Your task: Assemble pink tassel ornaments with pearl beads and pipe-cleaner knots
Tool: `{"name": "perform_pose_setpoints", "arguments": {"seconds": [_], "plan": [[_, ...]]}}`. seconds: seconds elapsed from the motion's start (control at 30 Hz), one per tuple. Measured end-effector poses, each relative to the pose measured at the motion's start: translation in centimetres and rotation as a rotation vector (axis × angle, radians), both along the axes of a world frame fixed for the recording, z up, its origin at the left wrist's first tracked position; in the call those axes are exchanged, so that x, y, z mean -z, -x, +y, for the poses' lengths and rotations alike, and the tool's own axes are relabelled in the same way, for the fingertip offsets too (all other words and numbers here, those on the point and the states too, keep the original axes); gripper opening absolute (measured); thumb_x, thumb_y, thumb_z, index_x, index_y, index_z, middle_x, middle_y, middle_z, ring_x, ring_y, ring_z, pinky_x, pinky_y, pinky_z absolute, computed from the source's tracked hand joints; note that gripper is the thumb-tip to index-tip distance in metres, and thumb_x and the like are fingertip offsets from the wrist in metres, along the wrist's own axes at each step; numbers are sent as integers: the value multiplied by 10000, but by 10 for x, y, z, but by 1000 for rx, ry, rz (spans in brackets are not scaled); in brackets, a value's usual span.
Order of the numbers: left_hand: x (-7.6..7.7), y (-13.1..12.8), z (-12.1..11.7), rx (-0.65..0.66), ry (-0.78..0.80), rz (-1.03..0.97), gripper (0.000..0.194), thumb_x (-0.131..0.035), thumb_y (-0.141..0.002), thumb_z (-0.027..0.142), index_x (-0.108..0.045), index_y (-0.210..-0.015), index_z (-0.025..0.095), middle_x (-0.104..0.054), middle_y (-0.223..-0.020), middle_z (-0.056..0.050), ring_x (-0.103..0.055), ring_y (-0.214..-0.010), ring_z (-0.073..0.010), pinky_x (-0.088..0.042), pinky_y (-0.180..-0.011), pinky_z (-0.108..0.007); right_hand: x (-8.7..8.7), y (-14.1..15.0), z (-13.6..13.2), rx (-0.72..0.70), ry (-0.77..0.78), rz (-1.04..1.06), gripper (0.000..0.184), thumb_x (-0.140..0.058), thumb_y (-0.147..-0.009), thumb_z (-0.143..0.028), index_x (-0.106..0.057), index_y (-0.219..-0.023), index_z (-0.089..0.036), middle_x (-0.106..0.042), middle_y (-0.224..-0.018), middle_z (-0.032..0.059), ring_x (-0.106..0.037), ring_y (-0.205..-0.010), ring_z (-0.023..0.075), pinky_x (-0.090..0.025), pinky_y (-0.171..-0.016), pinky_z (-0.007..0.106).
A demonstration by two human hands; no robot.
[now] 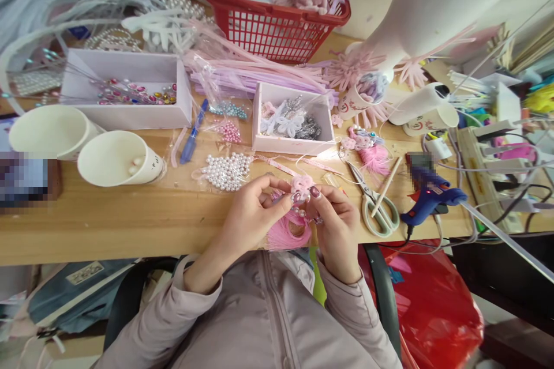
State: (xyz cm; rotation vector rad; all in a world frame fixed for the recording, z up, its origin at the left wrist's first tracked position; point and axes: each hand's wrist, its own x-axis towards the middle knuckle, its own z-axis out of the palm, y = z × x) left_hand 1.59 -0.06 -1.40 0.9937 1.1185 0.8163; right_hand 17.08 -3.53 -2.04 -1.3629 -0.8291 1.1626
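Observation:
Between my two hands is a pink fuzzy flower (302, 185), pinched by fingers and thumbs from both sides. My left hand (264, 203) closes on its left edge, and my right hand (334, 214) closes on its right edge. A few pearl beads (299, 213) show just under the flower. Below them hangs a pink tassel (287, 233) at the table's front edge; whether it is joined to the flower is hidden by my fingers. A heap of white pearl beads (225, 172) lies to the left of my left hand.
Scissors (380, 207) and a blue glue gun (430, 193) lie to the right. Behind my hands stands a white box (294, 141) of flowers and beads. Paper cups (116, 158), a gem box (130, 116) and a blue pen (193, 134) are left; a red basket (277, 31) stands behind.

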Motion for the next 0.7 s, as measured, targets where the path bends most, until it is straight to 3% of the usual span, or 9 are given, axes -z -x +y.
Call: {"name": "perform_pose_setpoints", "arguments": {"seconds": [0.07, 0.47, 0.6, 0.7], "plan": [[1, 0, 0, -37, -20, 5, 221, -719, -770, 331, -700, -902, 154, -750, -929, -29, -437, -501, -54, -339, -473, -211, 1, 1, 0, -5, 3, 20, 159, -790, -874, -392, -806, -826, -241, -776, -775, 3, -666, -663, 128, -520, -655, 251], [6, 2, -2, -90, -166, -5, 106, -745, -795, 269, -720, -776, 168, -717, -863, -30, -536, -624, -100, -411, -553, -221, -4, 2, 2, -4, -15, 36, 121, -800, -856, -365, -813, -815, -252, -700, -660, -29, -601, -589, 104, -498, -623, 235], [9, 2, -4, -76, -91, -32, 162, -771, -810, 326, -744, -872, 179, -741, -890, -24, -457, -538, -77, -338, -487, -226, -6, 5, 1, 13, -28, 16, 121, -785, -872, -352, -809, -809, -252, -714, -695, -21, -621, -638, 117, -503, -664, 248], [11, 1, -8, -46, -71, -44, 201, -756, -848, 362, -779, -956, 194, -749, -877, -29, -498, -572, -102, -343, -495, -238, -7, 7, 0, 24, -39, 5, 127, -776, -881, -347, -806, -814, -244, -721, -714, -11, -633, -661, 128, -507, -684, 261]]}}
